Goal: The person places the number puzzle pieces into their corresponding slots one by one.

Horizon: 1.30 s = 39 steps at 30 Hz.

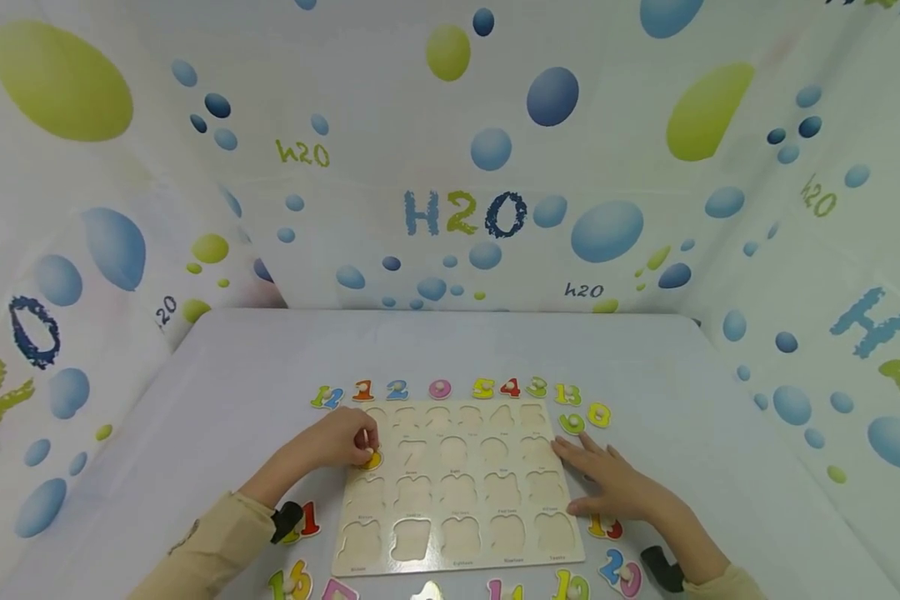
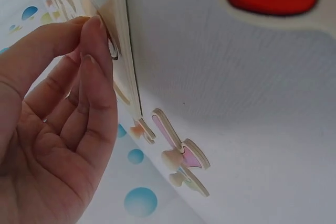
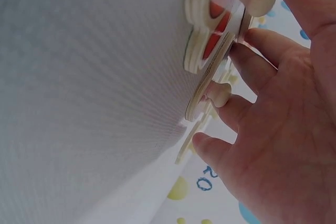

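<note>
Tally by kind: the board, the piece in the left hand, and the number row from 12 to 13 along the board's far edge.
Pale wooden board with recesses: 1
Yellow knobbed piece pinched by the left hand: 1
Single-digit pieces (orange-red 1, blue 2, pink 0, yellow 5, red 4, green 3): 6
Two-digit pieces (green-and-blue 12, lime 13): 2
Total: 10

Head view: from above the near side, facing far and down; widest, covering the puzzle board (image 1: 461, 479), left hand (image 1: 349, 438), right hand (image 1: 611, 482) and patterned backdrop (image 1: 517, 158). Left wrist view: very close, rolled sideways, past the palm along the board's left edge. Right wrist view: likewise close, rolled, toward number pieces (image 3: 211, 74). All three share the backdrop.
</note>
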### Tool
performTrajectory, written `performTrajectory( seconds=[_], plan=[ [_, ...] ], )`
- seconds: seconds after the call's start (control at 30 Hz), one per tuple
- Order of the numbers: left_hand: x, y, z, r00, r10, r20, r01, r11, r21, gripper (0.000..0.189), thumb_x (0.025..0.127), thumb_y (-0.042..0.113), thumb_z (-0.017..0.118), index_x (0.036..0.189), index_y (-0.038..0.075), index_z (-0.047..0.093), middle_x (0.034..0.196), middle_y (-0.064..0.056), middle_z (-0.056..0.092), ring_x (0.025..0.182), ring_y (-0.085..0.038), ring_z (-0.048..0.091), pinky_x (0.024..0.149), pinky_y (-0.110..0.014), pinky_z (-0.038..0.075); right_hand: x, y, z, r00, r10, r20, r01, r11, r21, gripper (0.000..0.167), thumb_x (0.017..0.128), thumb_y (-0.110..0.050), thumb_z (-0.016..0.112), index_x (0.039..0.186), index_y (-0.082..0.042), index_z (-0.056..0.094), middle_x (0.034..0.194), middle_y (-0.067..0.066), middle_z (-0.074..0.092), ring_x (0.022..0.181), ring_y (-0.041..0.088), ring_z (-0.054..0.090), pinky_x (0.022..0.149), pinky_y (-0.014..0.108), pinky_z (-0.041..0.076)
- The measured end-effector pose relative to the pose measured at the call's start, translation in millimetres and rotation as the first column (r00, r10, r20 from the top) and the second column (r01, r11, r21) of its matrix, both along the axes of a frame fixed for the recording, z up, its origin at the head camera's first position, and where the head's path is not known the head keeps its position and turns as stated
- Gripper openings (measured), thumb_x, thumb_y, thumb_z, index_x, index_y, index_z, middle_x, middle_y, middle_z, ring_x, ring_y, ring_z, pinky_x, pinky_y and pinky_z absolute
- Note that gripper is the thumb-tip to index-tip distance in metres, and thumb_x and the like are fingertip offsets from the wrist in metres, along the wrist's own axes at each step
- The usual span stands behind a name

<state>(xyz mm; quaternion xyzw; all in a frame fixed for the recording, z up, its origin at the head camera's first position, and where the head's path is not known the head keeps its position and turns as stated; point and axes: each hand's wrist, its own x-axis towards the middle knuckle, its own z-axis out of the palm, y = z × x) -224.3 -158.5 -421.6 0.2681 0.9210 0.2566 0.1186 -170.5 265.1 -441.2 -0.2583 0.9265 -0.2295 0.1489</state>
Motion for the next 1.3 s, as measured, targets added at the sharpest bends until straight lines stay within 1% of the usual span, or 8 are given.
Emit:
performTrajectory(
  seconds=[0.17,0.33,0.5,0.73,0.9,1.03,1.17,1.3],
  plan=[
    [1.6,-2.8,1.6,1.0,-0.004,0.014,0.004,1.0,0.022,0.011,0.079,0.003,0.071,0.087,0.007,0.064,0.067,0.006,0.052,0.06,-0.008,0.048,0.054,-0.024,0.043,-0.9,0.6,2.8,1.0,0.001,-0.014,-0.001,1.0,-0.007,0.086,0.078,-0.046,0.069,0.145,-0.005,0.033,0.148,0.016,0.03,0.134,0.047,0.012,0.099,0.068,0.008],
    [16.3,-21.7,18.2,0.997,0.0,0.076,-0.003,0.999,0.035,0.035,0.082,0.007,0.07,0.115,0.004,0.059,0.079,0.004,0.056,0.07,-0.012,0.055,0.06,-0.027,0.047,-1.9,1.1,1.4,1.0,-0.005,-0.014,0.005,1.0,-0.008,0.087,0.078,-0.047,0.07,0.145,-0.005,0.033,0.148,0.016,0.03,0.134,0.047,0.011,0.1,0.067,0.007],
    [41.6,-54.0,26.5,0.992,0.038,0.121,-0.036,0.999,-0.018,0.023,0.081,0.014,0.073,0.101,0.013,0.063,0.074,0.005,0.05,0.067,-0.014,0.05,0.056,-0.026,0.044,-2.3,1.4,0.6,1.0,-0.005,-0.019,0.004,1.0,-0.01,0.087,0.078,-0.047,0.07,0.145,-0.005,0.033,0.147,0.017,0.03,0.134,0.047,0.011,0.099,0.068,0.007],
    [64.6,-76.5,6.9,0.963,0.017,0.267,-0.028,0.999,0.037,0.015,0.079,0.016,0.074,0.086,0.016,0.061,0.068,0.004,0.051,0.061,-0.012,0.048,0.053,-0.024,0.041,-2.2,0.9,2.7,1.0,-0.012,-0.017,0.012,1.0,0.007,0.087,0.077,-0.047,0.07,0.145,-0.007,0.033,0.148,0.014,0.03,0.135,0.045,0.011,0.1,0.067,0.007],
    [66.7,-77.0,-2.0,0.964,-0.011,0.265,-0.018,0.994,0.106,0.011,0.08,0.01,0.07,0.081,0.014,0.06,0.062,0.007,0.051,0.055,-0.007,0.047,0.049,-0.022,0.039,-1.8,0.2,3.1,1.0,-0.001,-0.017,0.001,1.0,-0.014,0.086,0.078,-0.047,0.069,0.145,-0.005,0.033,0.148,0.017,0.03,0.134,0.047,0.011,0.099,0.068,0.007],
    [62.6,-72.7,0.1,0.981,-0.035,0.193,0.005,0.988,0.152,0.01,0.08,0.009,0.069,0.08,0.015,0.061,0.062,0.009,0.05,0.054,-0.004,0.047,0.048,-0.021,0.04,-0.3,0.3,2.5,1.0,0.0,-0.005,0.0,1.0,-0.019,0.086,0.078,-0.047,0.069,0.145,-0.005,0.033,0.148,0.017,0.03,0.134,0.047,0.011,0.099,0.068,0.006],
    [51.6,-54.7,5.1,0.99,-0.074,0.119,0.051,0.981,0.188,0.011,0.079,0.009,0.07,0.08,0.017,0.062,0.062,0.011,0.05,0.055,-0.003,0.047,0.049,-0.021,0.041,0.7,0.7,0.6,1.0,-0.002,0.001,0.002,1.0,-0.01,0.087,0.078,-0.049,0.069,0.145,-0.006,0.033,0.148,0.016,0.03,0.134,0.046,0.011,0.099,0.068,0.007],
    [41.4,-30.9,7.1,0.985,-0.128,0.114,0.106,0.977,0.186,0.011,0.08,0.008,0.07,0.079,0.016,0.062,0.063,0.011,0.051,0.056,-0.003,0.047,0.05,-0.021,0.042,0.4,-0.4,-2.3,1.0,-0.009,0.006,0.009,1.0,-0.004,0.088,0.077,-0.05,0.068,0.145,-0.007,0.033,0.148,0.015,0.029,0.135,0.044,0.01,0.1,0.066,0.006]
  ],
)
